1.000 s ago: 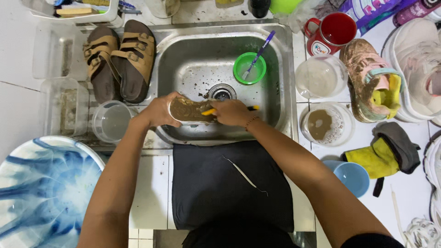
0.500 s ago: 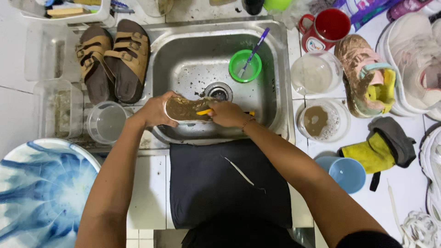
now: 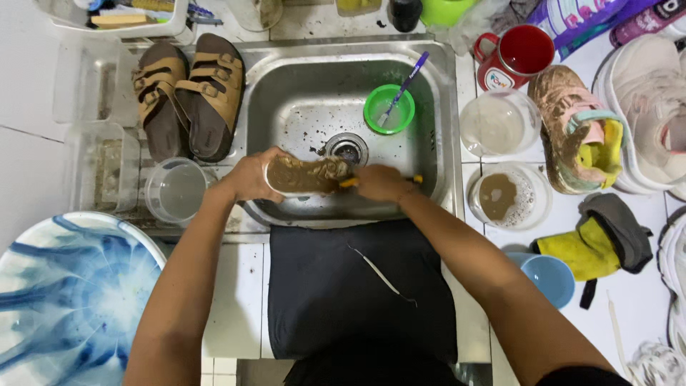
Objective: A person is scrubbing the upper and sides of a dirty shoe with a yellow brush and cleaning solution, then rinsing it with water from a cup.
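Now the left hand wraps one end of the muddy shoe, which lies with its long axis left to right over the sink, while the right hand pinches a yellow brush against its other end.

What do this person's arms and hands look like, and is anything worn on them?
Both forearms are bare right up to the bottom edge of the picture: no sleeves show. The left hand and the right hand wear no gloves, and no rings or watch can be seen. Something thin may circle the right wrist, but it is too small to tell. A dark apron or garment hangs between the arms.
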